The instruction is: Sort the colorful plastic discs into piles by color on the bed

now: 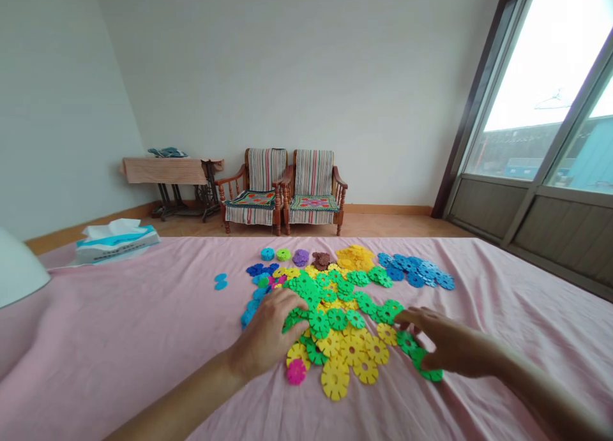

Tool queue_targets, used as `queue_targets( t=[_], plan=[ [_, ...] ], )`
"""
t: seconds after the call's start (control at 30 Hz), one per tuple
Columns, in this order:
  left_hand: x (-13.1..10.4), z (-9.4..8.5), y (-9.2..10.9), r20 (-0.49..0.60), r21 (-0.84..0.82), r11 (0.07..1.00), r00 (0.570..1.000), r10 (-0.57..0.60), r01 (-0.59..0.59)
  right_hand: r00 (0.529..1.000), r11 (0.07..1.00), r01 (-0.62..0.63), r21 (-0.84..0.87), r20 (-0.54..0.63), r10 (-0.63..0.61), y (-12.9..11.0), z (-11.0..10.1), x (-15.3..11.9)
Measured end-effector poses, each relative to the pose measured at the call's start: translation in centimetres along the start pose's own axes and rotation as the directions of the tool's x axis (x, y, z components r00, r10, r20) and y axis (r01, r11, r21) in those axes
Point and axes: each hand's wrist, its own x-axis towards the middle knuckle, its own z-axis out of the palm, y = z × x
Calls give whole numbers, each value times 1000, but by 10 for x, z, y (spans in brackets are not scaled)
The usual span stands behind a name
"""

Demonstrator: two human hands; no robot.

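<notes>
My left hand point(271, 331) rests at the left side of a spread of green notched discs point(318, 323), thumb and fingers apart around some of them. On the right, my right hand point(447, 340) hovers over a few green discs point(407, 343), its fingers apart and partly over them. Many yellow discs point(352, 349) lie between the hands, nearest me, with one pink disc point(296, 371) at their left edge. Blue discs point(249, 313) are partly hidden behind my left hand. Neither hand visibly grips a disc.
Farther back lie purple point(301, 257), brown point(322, 260), orange-yellow point(355, 258) and blue piles point(416, 270). Two light-blue discs point(220, 281) lie apart. A tissue pack point(117, 242) and a white rounded object point(19, 269) are at left on the pink cloth point(143, 339).
</notes>
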Motion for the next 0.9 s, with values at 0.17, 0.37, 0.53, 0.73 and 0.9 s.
queue_targets(
  t=[0.17, 0.37, 0.53, 0.73, 0.9],
  plan=[
    [-34, 8, 32, 158, -49, 977, 964, 212, -206, 999, 999, -45, -24, 16, 45, 7, 5, -8],
    [-42, 21, 30, 90, -54, 972, 969, 232, -228, 998, 996, -53, 77, -38, 56, -6, 2, 10],
    [-43, 22, 23, 45, -79, 980, 981, 189, -185, 993, 912, 108, 396, -82, -82, -20, 0, 49],
    [-45, 31, 12, 6, -88, 973, 977, 215, -213, 820, 964, -262, 40, -518, 244, 33, -27, 103],
    [-44, 47, -7, -125, -42, 938, 933, 338, -345, 659, 833, -553, 5, -610, 441, 90, -36, 137]
  ],
)
